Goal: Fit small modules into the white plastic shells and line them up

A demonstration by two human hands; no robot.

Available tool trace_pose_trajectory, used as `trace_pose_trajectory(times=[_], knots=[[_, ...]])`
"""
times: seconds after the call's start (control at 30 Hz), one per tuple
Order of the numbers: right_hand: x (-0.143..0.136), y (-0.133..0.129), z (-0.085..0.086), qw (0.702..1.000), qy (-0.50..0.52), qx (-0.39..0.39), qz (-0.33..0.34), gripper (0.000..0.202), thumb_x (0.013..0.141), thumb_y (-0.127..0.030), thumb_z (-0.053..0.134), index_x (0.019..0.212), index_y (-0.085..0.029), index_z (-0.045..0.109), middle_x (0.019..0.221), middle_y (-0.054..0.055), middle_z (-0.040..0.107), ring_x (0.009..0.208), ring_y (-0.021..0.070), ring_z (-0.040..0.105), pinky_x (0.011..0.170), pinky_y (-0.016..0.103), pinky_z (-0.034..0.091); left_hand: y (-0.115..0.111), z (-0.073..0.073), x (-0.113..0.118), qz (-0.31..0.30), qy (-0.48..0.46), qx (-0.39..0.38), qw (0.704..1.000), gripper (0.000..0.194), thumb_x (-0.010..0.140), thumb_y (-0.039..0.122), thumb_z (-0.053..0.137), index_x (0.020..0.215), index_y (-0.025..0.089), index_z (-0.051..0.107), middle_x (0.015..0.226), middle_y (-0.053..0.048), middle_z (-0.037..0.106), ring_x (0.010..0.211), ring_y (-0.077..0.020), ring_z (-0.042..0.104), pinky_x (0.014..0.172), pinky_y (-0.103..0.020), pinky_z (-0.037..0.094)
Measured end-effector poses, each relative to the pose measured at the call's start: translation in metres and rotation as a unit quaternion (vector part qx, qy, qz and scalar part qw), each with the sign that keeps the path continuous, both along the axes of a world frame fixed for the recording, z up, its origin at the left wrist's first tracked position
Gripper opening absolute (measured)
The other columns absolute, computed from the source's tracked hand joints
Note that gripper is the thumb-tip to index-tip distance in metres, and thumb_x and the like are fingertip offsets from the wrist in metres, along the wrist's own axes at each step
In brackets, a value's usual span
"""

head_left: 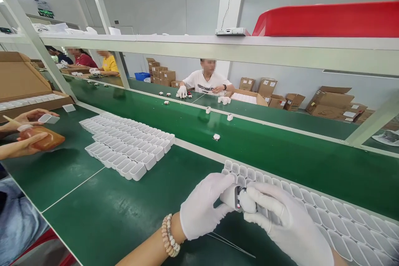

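Note:
My left hand point(202, 205), in a white glove, pinches a small white plastic housing point(228, 196) between thumb and fingers. Against its opening, my gloved right hand point(289, 220) grips a rounded white part point(247, 202) with dark electronic pieces and a small red spot. The two parts meet or nearly meet; how far one sits inside the other cannot be made out. Beyond and right of my hands stand rows of white plastic cups point(332, 220), partly hidden by my right hand. Below my hands lies a thin metal tool point(232, 246), like long tweezers.
More white cups point(124, 143) stand at left. A co-worker's hands point(23, 143) hold an amber bottle point(46, 139) and a white cup point(49, 119). A green conveyor belt point(249, 143) carries small parts. Across it sits another person point(207, 81). A shelf point(187, 48) spans overhead, bearing a red bin point(327, 20).

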State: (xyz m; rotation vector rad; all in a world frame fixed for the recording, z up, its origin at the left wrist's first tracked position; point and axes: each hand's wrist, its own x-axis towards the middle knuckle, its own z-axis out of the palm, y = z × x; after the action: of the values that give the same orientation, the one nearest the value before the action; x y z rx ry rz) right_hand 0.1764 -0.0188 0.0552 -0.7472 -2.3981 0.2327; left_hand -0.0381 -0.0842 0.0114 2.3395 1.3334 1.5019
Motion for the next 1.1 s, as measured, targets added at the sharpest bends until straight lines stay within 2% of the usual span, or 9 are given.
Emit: trace_pose_trajectory(times=[0.37, 0.5, 0.6, 0.67, 0.77, 0.87, 0.93, 1.0, 1.1], knots=[[0.000, -0.004, -0.005, 0.999, -0.028, -0.016, 0.018, 0.017, 0.088, -0.032, 0.059, 0.105, -0.033, 0.058, 0.103, -0.001, 0.071, 0.082, 0.0219, 0.070, 0.065, 0.031, 0.062, -0.001, 0.002, 0.000, -0.010, 0.026, 0.021, 0.999, 0.068, 0.086, 0.012, 0.062, 0.145, 0.023, 0.029, 0.120, -0.013, 0.058, 0.110, -0.0247, 0.055, 0.091, -0.043, 0.050], [-0.001, -0.007, -0.003, 0.999, -0.012, -0.035, -0.005, 0.020, 0.090, -0.045, 0.055, 0.106, -0.032, 0.056, 0.097, -0.001, 0.071, 0.079, 0.0200, 0.070, 0.062, 0.028, 0.063, -0.001, 0.003, 0.000, -0.013, 0.030, 0.023, 0.999, 0.069, 0.086, 0.011, 0.061, 0.145, 0.022, 0.029, 0.120, -0.013, 0.058, 0.110, -0.0241, 0.054, 0.092, -0.043, 0.050], [-0.003, -0.009, -0.002, 1.000, -0.017, 0.015, -0.007, 0.031, 0.095, -0.054, 0.039, 0.108, -0.030, 0.056, 0.097, 0.002, 0.072, 0.079, 0.0209, 0.071, 0.061, 0.030, 0.063, -0.002, 0.003, 0.001, -0.018, 0.034, 0.030, 0.999, 0.069, 0.085, 0.009, 0.061, 0.145, 0.021, 0.029, 0.118, -0.013, 0.058, 0.109, -0.0236, 0.054, 0.092, -0.042, 0.050], [-0.004, -0.008, -0.002, 0.997, -0.046, 0.066, 0.012, 0.034, 0.098, -0.050, 0.032, 0.106, -0.029, 0.057, 0.098, 0.004, 0.072, 0.080, 0.0224, 0.071, 0.063, 0.034, 0.063, -0.003, 0.003, 0.003, -0.026, 0.037, 0.036, 0.998, 0.069, 0.085, 0.009, 0.060, 0.145, 0.021, 0.028, 0.119, -0.013, 0.059, 0.109, -0.0236, 0.054, 0.092, -0.043, 0.050], [-0.008, -0.006, -0.004, 0.987, -0.105, 0.115, 0.032, 0.028, 0.094, -0.045, 0.047, 0.113, -0.028, 0.058, 0.109, 0.006, 0.070, 0.090, 0.0268, 0.071, 0.072, 0.040, 0.063, -0.005, 0.002, 0.004, -0.023, 0.027, 0.027, 0.999, 0.067, 0.086, 0.013, 0.061, 0.144, 0.023, 0.029, 0.118, -0.013, 0.059, 0.109, -0.0241, 0.055, 0.091, -0.043, 0.051], [-0.012, -0.005, -0.008, 0.984, -0.128, 0.120, 0.023, 0.073, 0.077, -0.048, 0.071, 0.140, -0.027, 0.042, 0.132, 0.010, 0.060, 0.107, 0.0328, 0.065, 0.081, 0.043, 0.061, -0.004, 0.001, 0.003, -0.006, -0.006, 0.020, 1.000, 0.065, 0.086, 0.016, 0.064, 0.143, 0.024, 0.032, 0.116, -0.011, 0.060, 0.107, -0.0233, 0.057, 0.091, -0.042, 0.050], [-0.015, -0.005, -0.011, 0.983, -0.130, 0.130, 0.022, 0.095, 0.073, -0.048, 0.075, 0.150, -0.026, 0.024, 0.143, 0.014, 0.049, 0.116, 0.0359, 0.059, 0.085, 0.046, 0.060, -0.003, 0.002, 0.002, 0.002, -0.031, 0.031, 0.999, 0.064, 0.086, 0.015, 0.065, 0.142, 0.025, 0.034, 0.117, -0.010, 0.061, 0.108, -0.0224, 0.057, 0.094, -0.041, 0.049], [-0.017, -0.007, -0.013, 0.982, -0.131, 0.132, 0.032, 0.098, 0.078, -0.049, 0.071, 0.153, -0.023, 0.013, 0.146, 0.016, 0.044, 0.121, 0.0368, 0.056, 0.087, 0.048, 0.058, -0.002, 0.002, 0.002, 0.008, -0.048, 0.038, 0.998, 0.063, 0.086, 0.015, 0.065, 0.141, 0.025, 0.036, 0.118, -0.010, 0.061, 0.109, -0.0216, 0.057, 0.095, -0.039, 0.049], [-0.016, -0.010, -0.014, 0.986, -0.118, 0.110, 0.038, 0.077, 0.089, -0.047, 0.056, 0.152, -0.024, 0.017, 0.143, 0.013, 0.049, 0.120, 0.0318, 0.057, 0.088, 0.045, 0.058, -0.002, 0.002, 0.004, 0.004, -0.055, 0.047, 0.997, 0.062, 0.086, 0.018, 0.067, 0.140, 0.024, 0.037, 0.119, -0.010, 0.061, 0.110, -0.0215, 0.057, 0.095, -0.037, 0.049]])
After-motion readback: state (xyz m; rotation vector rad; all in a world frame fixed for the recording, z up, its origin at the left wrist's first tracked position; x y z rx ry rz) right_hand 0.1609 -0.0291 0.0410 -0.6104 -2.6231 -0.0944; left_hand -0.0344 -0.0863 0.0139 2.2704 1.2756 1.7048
